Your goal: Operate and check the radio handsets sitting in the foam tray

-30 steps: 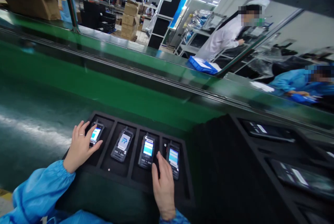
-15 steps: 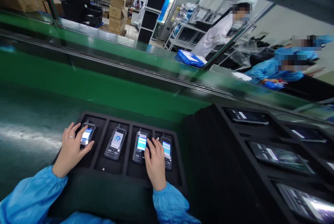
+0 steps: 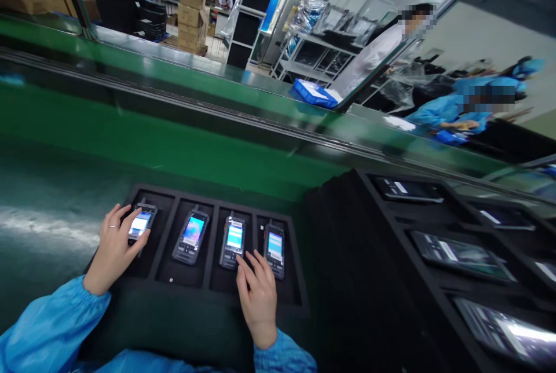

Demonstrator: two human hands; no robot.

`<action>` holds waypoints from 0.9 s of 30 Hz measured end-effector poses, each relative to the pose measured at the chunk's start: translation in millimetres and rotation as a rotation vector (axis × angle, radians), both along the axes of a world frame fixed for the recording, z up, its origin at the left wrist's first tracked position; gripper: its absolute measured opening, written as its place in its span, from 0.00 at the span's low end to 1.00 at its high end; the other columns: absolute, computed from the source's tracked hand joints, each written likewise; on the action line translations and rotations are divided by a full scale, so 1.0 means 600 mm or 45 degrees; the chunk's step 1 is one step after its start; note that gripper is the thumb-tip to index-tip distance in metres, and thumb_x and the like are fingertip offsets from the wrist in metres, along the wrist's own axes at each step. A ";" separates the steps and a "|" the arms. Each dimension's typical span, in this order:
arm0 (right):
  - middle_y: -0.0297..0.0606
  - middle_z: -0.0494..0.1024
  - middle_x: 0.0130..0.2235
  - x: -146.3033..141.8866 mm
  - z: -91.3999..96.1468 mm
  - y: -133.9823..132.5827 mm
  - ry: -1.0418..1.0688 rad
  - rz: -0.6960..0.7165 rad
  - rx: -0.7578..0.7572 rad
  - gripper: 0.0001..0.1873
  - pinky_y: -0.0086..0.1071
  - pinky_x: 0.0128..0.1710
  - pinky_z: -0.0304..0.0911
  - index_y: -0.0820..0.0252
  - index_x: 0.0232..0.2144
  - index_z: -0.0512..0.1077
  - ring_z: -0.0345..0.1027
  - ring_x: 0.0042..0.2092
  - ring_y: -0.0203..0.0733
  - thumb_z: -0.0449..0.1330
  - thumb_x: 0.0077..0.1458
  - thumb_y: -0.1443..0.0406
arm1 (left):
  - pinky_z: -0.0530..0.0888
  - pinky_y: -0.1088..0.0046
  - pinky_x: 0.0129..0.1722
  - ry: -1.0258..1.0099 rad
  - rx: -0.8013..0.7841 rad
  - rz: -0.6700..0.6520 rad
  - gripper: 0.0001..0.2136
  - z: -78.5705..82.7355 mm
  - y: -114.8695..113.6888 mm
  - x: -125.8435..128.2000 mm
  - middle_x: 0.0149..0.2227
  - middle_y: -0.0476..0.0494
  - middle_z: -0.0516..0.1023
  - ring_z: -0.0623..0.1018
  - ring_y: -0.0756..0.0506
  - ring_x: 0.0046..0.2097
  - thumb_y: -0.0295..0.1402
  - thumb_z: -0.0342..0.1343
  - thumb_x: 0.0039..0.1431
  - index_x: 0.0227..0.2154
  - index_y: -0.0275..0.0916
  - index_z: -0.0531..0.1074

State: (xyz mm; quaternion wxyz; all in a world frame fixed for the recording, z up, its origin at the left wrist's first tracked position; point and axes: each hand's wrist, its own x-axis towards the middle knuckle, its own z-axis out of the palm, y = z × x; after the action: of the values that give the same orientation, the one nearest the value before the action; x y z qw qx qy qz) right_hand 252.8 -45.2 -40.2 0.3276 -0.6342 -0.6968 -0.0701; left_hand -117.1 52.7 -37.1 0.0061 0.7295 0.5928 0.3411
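Observation:
A black foam tray [image 3: 191, 292] lies on the green belt with several handsets in its slots, all screens lit. My left hand [image 3: 113, 248] rests on the tray's left end, fingers spread, thumb and forefinger touching the leftmost handset [image 3: 139, 225]. Beside it lie a second handset [image 3: 191, 236] and a third handset [image 3: 233, 235]. My right hand [image 3: 257, 295] lies open on the tray's near edge, fingertips just below the third handset and the fourth handset [image 3: 274, 247], holding nothing.
A tall stack of black trays [image 3: 369, 280] with more handsets stands right of my tray. The green conveyor [image 3: 130, 130] runs across. Beyond it are a blue bin [image 3: 315, 94], cardboard boxes [image 3: 191, 5], shelving, and people in white and blue coats.
My right hand has drawn back from the third handset's screen toward the tray's near edge. The second handset's screen changed from a white logo page to a coloured one. The left hand barely moved.

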 end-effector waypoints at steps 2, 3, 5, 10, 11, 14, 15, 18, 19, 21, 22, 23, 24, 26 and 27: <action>0.47 0.90 0.51 0.001 -0.001 0.003 0.012 -0.004 -0.013 0.20 0.60 0.56 0.81 0.54 0.49 0.87 0.81 0.58 0.59 0.53 0.77 0.60 | 0.71 0.34 0.68 -0.024 0.011 0.015 0.20 0.004 -0.001 0.000 0.63 0.27 0.74 0.70 0.22 0.71 0.43 0.51 0.76 0.63 0.40 0.72; 0.47 0.90 0.51 0.002 -0.002 0.004 0.020 -0.003 -0.018 0.21 0.60 0.55 0.81 0.54 0.49 0.87 0.81 0.58 0.60 0.53 0.77 0.59 | 0.72 0.36 0.68 -0.043 0.019 0.029 0.19 0.006 -0.001 0.000 0.62 0.28 0.75 0.71 0.24 0.70 0.41 0.50 0.77 0.63 0.40 0.73; 0.47 0.91 0.50 0.006 -0.003 0.006 0.038 0.008 -0.031 0.20 0.59 0.55 0.81 0.54 0.49 0.87 0.82 0.58 0.60 0.53 0.77 0.60 | 0.74 0.40 0.67 -0.082 0.038 0.060 0.18 0.008 -0.001 -0.001 0.61 0.30 0.77 0.73 0.27 0.69 0.37 0.47 0.78 0.62 0.40 0.73; 0.47 0.91 0.49 0.013 -0.007 0.008 0.058 0.044 -0.021 0.20 0.61 0.54 0.81 0.54 0.49 0.87 0.82 0.58 0.62 0.54 0.76 0.61 | 0.77 0.42 0.64 -0.050 0.105 0.075 0.16 0.011 -0.007 -0.001 0.57 0.30 0.79 0.76 0.28 0.65 0.32 0.46 0.78 0.55 0.38 0.78; 0.47 0.91 0.49 0.015 -0.009 0.009 0.061 0.049 -0.016 0.20 0.61 0.53 0.81 0.54 0.49 0.87 0.82 0.57 0.63 0.54 0.76 0.60 | 0.77 0.40 0.64 -0.029 0.117 0.067 0.16 0.013 -0.010 0.000 0.56 0.30 0.80 0.76 0.28 0.65 0.32 0.47 0.77 0.53 0.38 0.80; 0.46 0.91 0.48 0.019 -0.016 0.010 0.074 0.053 0.001 0.19 0.62 0.52 0.81 0.53 0.49 0.87 0.82 0.56 0.63 0.55 0.75 0.60 | 0.74 0.34 0.65 0.042 0.151 0.043 0.13 0.021 -0.024 0.006 0.52 0.32 0.81 0.77 0.27 0.62 0.32 0.53 0.74 0.46 0.40 0.84; 0.46 0.91 0.48 0.021 -0.018 0.010 0.077 0.053 0.005 0.19 0.63 0.53 0.80 0.53 0.49 0.87 0.82 0.56 0.63 0.55 0.75 0.59 | 0.74 0.33 0.65 0.077 0.165 0.036 0.12 0.024 -0.029 0.009 0.52 0.32 0.81 0.77 0.27 0.61 0.32 0.54 0.73 0.46 0.40 0.84; 0.45 0.91 0.47 0.025 -0.024 0.012 0.081 0.057 0.006 0.19 0.63 0.53 0.79 0.52 0.49 0.87 0.82 0.56 0.63 0.55 0.76 0.58 | 0.75 0.33 0.63 0.185 0.197 0.025 0.11 0.034 -0.036 0.018 0.51 0.31 0.80 0.77 0.26 0.60 0.32 0.57 0.71 0.47 0.41 0.85; 0.45 0.91 0.47 0.025 -0.025 0.012 0.086 0.057 0.003 0.19 0.63 0.53 0.79 0.52 0.49 0.87 0.82 0.56 0.64 0.55 0.76 0.58 | 0.75 0.32 0.63 0.215 0.201 0.022 0.11 0.036 -0.037 0.021 0.52 0.31 0.79 0.76 0.26 0.60 0.32 0.58 0.71 0.47 0.41 0.85; 0.44 0.91 0.48 0.025 -0.025 0.012 0.098 0.054 -0.001 0.19 0.63 0.54 0.79 0.51 0.50 0.87 0.82 0.56 0.64 0.55 0.75 0.58 | 0.75 0.30 0.62 0.249 0.195 0.019 0.10 0.039 -0.036 0.025 0.52 0.30 0.78 0.76 0.25 0.61 0.32 0.58 0.70 0.47 0.41 0.85; 0.44 0.91 0.48 0.024 -0.024 0.012 0.102 0.054 -0.004 0.19 0.63 0.53 0.79 0.51 0.50 0.87 0.82 0.56 0.64 0.55 0.75 0.57 | 0.75 0.30 0.62 0.260 0.195 0.023 0.10 0.040 -0.036 0.026 0.52 0.30 0.78 0.76 0.24 0.60 0.32 0.58 0.70 0.47 0.40 0.84; 0.44 0.91 0.48 0.023 -0.023 0.013 0.100 0.056 -0.005 0.19 0.63 0.53 0.79 0.52 0.49 0.87 0.82 0.56 0.64 0.55 0.76 0.57 | 0.75 0.30 0.62 0.262 0.199 0.032 0.10 0.041 -0.035 0.026 0.52 0.29 0.77 0.76 0.24 0.60 0.32 0.59 0.70 0.48 0.39 0.83; 0.45 0.91 0.48 0.023 -0.022 0.013 0.092 0.059 -0.005 0.19 0.63 0.53 0.79 0.52 0.49 0.87 0.82 0.56 0.64 0.55 0.76 0.57 | 0.75 0.30 0.62 0.255 0.208 0.050 0.10 0.040 -0.035 0.026 0.52 0.28 0.77 0.75 0.24 0.60 0.33 0.58 0.70 0.48 0.38 0.82; 0.45 0.91 0.47 0.023 -0.020 0.013 0.074 0.061 -0.002 0.20 0.63 0.52 0.79 0.53 0.49 0.87 0.82 0.56 0.64 0.55 0.76 0.58 | 0.75 0.31 0.62 0.219 0.224 0.091 0.10 0.039 -0.035 0.025 0.52 0.28 0.76 0.75 0.24 0.61 0.34 0.58 0.70 0.48 0.37 0.81; 0.45 0.91 0.47 0.023 -0.020 0.013 0.066 0.061 -0.001 0.20 0.63 0.52 0.80 0.53 0.49 0.87 0.82 0.56 0.64 0.54 0.76 0.58 | 0.75 0.32 0.62 0.196 0.228 0.105 0.10 0.038 -0.036 0.024 0.52 0.29 0.76 0.75 0.25 0.61 0.34 0.58 0.70 0.48 0.37 0.80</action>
State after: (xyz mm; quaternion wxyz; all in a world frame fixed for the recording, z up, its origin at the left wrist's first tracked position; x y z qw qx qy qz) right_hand 266.4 -37.6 -52.2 0.3469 -0.6190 -0.7032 -0.0456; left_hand -102.6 31.2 -14.2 -0.1185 0.7263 0.5881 0.3355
